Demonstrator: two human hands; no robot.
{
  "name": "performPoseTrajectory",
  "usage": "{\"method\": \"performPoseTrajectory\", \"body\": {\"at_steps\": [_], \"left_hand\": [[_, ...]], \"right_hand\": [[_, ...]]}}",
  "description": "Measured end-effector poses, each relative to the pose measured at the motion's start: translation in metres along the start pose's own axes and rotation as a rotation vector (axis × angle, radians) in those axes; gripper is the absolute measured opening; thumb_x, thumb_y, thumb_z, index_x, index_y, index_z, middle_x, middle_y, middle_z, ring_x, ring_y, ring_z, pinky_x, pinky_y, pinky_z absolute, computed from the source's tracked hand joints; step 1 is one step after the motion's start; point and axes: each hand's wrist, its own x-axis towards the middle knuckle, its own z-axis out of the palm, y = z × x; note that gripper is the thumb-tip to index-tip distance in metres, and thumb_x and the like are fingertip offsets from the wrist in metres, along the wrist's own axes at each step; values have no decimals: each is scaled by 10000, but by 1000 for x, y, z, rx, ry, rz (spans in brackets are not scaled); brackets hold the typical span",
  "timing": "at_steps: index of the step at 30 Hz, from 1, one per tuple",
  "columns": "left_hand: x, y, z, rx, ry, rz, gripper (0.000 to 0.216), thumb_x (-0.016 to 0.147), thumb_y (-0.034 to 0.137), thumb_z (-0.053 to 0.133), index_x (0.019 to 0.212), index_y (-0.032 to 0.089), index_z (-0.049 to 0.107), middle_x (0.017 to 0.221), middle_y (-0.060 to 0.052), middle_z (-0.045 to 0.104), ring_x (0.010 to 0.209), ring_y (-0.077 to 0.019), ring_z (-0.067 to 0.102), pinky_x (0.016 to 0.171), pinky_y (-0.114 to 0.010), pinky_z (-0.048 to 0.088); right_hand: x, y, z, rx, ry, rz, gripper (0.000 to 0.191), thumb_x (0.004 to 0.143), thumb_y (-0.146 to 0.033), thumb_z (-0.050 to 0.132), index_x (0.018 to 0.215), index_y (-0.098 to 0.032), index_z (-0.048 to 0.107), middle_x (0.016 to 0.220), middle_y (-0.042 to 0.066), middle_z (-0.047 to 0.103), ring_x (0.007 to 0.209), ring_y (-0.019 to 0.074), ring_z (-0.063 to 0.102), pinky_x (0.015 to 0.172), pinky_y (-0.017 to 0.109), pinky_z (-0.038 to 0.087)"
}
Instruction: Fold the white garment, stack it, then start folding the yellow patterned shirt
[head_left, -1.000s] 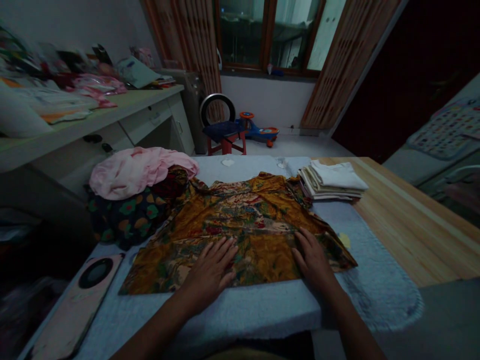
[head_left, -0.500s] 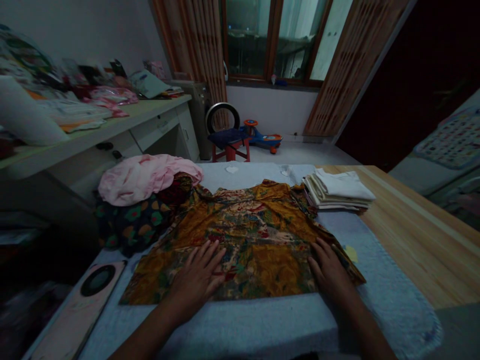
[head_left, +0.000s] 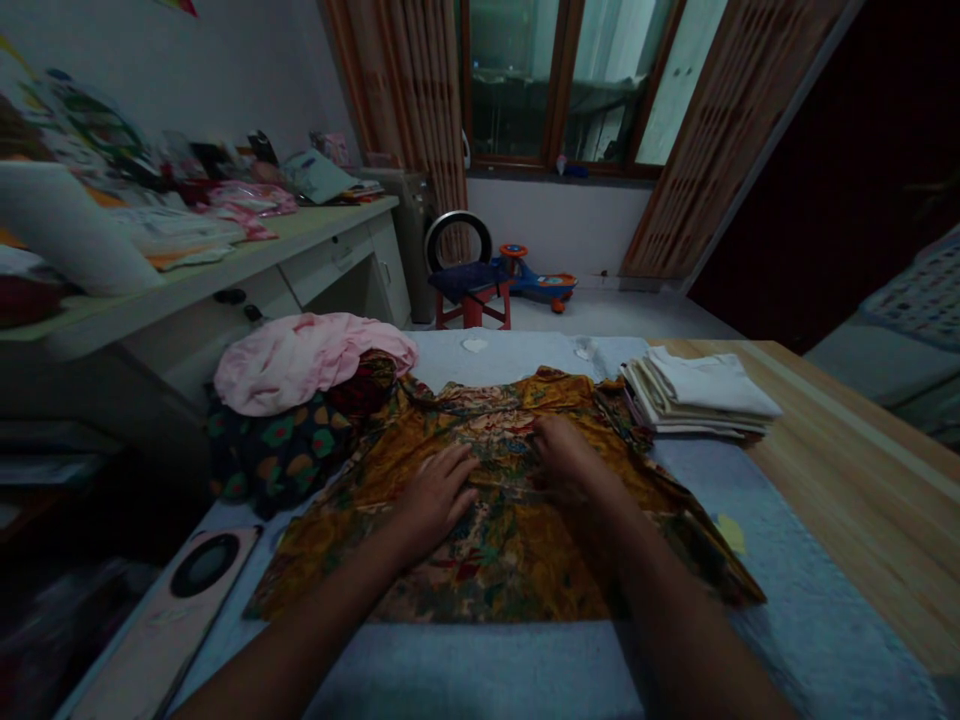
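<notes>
A mustard-yellow patterned garment (head_left: 517, 545) lies spread flat on a pale blue cloth (head_left: 787, 600) that covers the near part of the table. My left hand (head_left: 433, 492) rests palm down on the garment's middle, fingers stretched forward and slightly apart. My right hand (head_left: 568, 455) lies flat on the garment just right of it, fingers pointing toward the collar. Both hands press on the fabric close together and hold nothing.
A pink cloth (head_left: 307, 358) tops a dark floral heap (head_left: 274, 450) at the left. Folded white and beige cloths (head_left: 701, 395) are stacked at the right on the wooden table (head_left: 855, 480). A flat pink board with a round black part (head_left: 176, 600) lies near left. A cluttered desk (head_left: 225, 265) stands at the left.
Both hands slid forward from the garment's near hem to its middle and drew closer together. The right hand moved left from the right edge. The camera tilted up slightly.
</notes>
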Motion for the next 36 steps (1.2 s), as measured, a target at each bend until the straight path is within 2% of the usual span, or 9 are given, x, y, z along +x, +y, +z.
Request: {"method": "performPoseTrajectory", "body": {"at_steps": [2,6,13,17,20,22,25,30,36], "left_hand": [[2,-4,10,25,-13,-17,444,959,362,511,1376,210,522,1494,-119,465,1394,-285,397,1135,-501,366],[-2,-10,21,40,-21,-41,486,961,386,509,1425,249,469,1509,-98,449,1411,-277,374,1147,-501,341],[0,-3,6,-50,-64,-99,479,911,325,577,1382,265,506,1475,-89,483,1382,-284,405,1132,-506,352],[37,-10,-12,-151,-89,-159,302,880,253,579,1176,224,637,1286,-87,612,1205,-249,559,1042,-415,451],[85,-28,-20,-143,19,-262,281,898,142,473,1109,167,656,1199,-102,648,1153,-205,589,1036,-331,451],[116,-44,-22,-37,36,-410,344,896,96,426,1157,139,646,1210,-128,652,1184,-206,583,1058,-318,428],[147,-66,-20,125,-54,-647,343,891,131,446,1166,97,648,1173,-196,666,1114,-262,635,964,-354,487],[156,-84,-18,150,-113,-746,254,843,257,562,989,121,719,1064,-214,715,1001,-311,685,835,-366,528],[154,-83,-24,167,-208,-701,208,774,219,606,912,162,750,1041,-188,737,975,-307,701,805,-354,530]], "right_hand": [[28,2,-1,-60,21,50,268,926,-200,435,945,-148,697,1028,132,697,969,207,619,833,255,398],[69,14,0,-25,79,185,284,912,-205,435,997,-179,705,1027,103,718,941,204,632,785,254,397],[87,33,34,-17,167,272,292,917,-229,432,1030,-195,699,1048,87,707,951,211,625,783,268,406],[86,36,44,-43,210,279,300,938,-266,421,1046,-206,695,1061,79,693,952,210,620,783,271,410],[87,37,45,-44,240,269,280,939,-269,428,1023,-208,688,1046,65,693,945,198,621,760,258,406],[87,37,44,-42,250,256,266,938,-265,432,1006,-206,682,1032,58,694,945,195,620,748,254,403],[88,37,44,-37,251,253,259,942,-271,433,991,-207,678,1027,57,694,937,196,620,737,257,402],[89,37,44,-23,254,267,249,937,-270,444,998,-216,679,1018,53,692,919,192,620,739,258,398],[90,37,45,-3,260,272,251,938,-266,444,993,-217,684,1018,53,689,917,187,613,754,253,394]]}}
